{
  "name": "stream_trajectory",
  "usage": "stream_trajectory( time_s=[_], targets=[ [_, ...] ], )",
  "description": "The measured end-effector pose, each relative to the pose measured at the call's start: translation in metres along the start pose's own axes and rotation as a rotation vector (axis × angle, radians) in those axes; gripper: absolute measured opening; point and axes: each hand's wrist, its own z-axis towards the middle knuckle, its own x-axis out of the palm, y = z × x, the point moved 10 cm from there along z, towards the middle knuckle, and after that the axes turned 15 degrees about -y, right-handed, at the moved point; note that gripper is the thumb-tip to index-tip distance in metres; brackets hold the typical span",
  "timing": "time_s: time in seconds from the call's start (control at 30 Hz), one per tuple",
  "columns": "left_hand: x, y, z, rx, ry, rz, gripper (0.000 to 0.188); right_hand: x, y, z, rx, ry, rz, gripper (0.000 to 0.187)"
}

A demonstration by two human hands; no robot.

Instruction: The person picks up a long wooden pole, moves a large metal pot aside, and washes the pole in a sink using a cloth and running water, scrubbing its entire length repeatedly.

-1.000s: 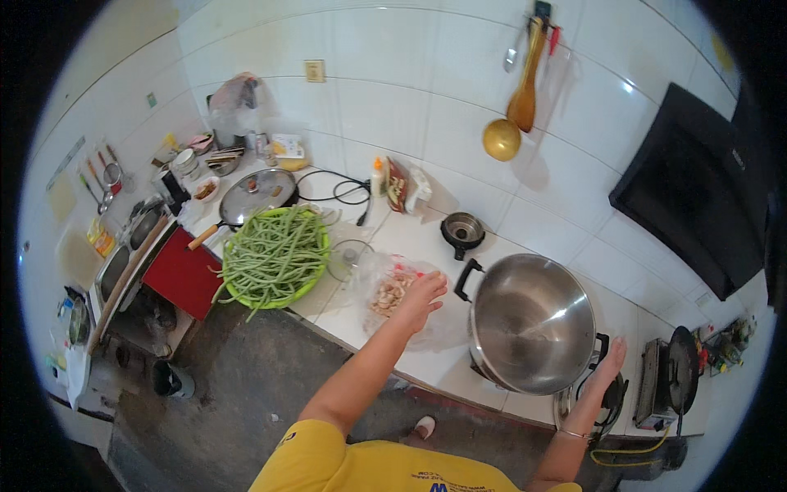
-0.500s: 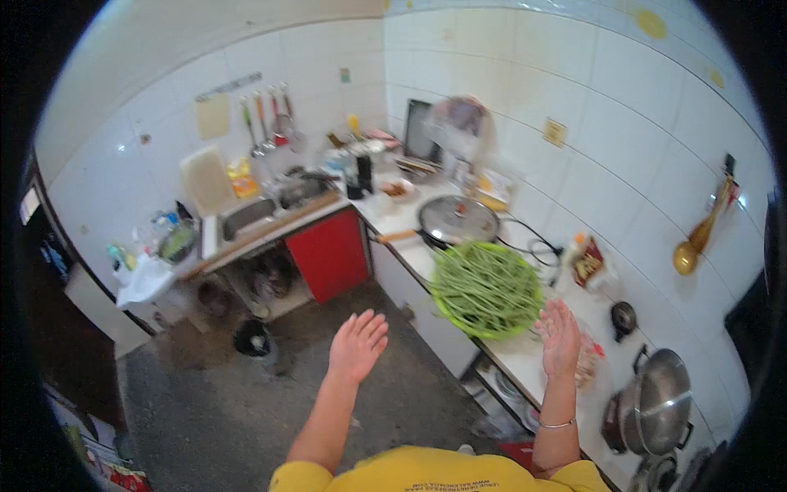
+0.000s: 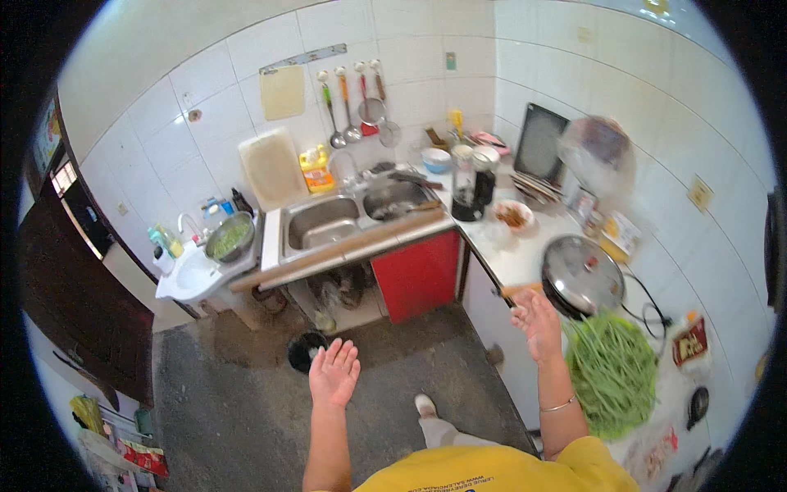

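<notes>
My left hand [image 3: 334, 373] is held out over the grey floor, palm up with its fingers stretched, and holds nothing. My right hand [image 3: 537, 325], a bracelet on its wrist, is raised beside the counter, its fingers extended and nothing in it. To its right a lime-green basket heaped with long green beans [image 3: 611, 373] sits on the white counter. Behind the basket is a pan with a glass lid [image 3: 584, 275]; its wooden handle [image 3: 522, 290] points toward my right fingertips. I cannot tell from this view whether they touch it.
Ahead is a double steel sink [image 3: 324, 223] above a red cabinet door [image 3: 416, 276]. At the left, a metal bowl of greens [image 3: 229, 236] rests on a white washbasin [image 3: 190, 275]. A black bin [image 3: 307, 351] stands on the floor. Ladles [image 3: 352, 131] hang on the wall.
My view has swung left toward the sink, so the basket and pan now appear farther right. Both hands stay raised and empty. A foot has come into view below.
</notes>
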Motion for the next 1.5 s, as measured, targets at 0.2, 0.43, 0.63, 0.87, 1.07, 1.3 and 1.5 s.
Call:
stream_trajectory(
  time_s=[0.2,0.43,0.63,0.87,1.07,1.3,1.5],
  targets=[
    [0.045,-0.12,0.109,0.156,-0.105,-0.068,0.041,0.188,-0.07,0.111,0.131,0.124,-0.046,0.033],
    [0.029,-0.184,0.241,0.21,-0.264,-0.079,0.041,0.331,-0.233,0.245,0.253,0.249,-0.351,0.035],
    [-0.043,-0.196,0.399,0.087,-0.676,0.006,0.059,0.301,-0.413,0.334,0.574,-0.178,-0.423,0.07],
    [-0.074,-0.207,0.462,0.044,-0.947,0.234,0.036,0.272,-0.425,0.401,0.492,-0.44,-0.551,0.051],
    [-0.077,-0.217,0.468,0.009,-0.999,0.253,0.029,0.274,-0.413,0.406,0.484,-0.5,-0.483,0.028],
    [-0.086,-0.223,0.481,-0.046,-0.96,-0.045,0.025,0.358,-0.34,0.375,0.187,-0.337,-0.469,0.023],
    [-0.093,-0.32,0.439,0.319,-0.892,-0.153,0.028,0.473,-0.416,0.381,0.377,-0.126,-0.49,0.021]
  ],
)
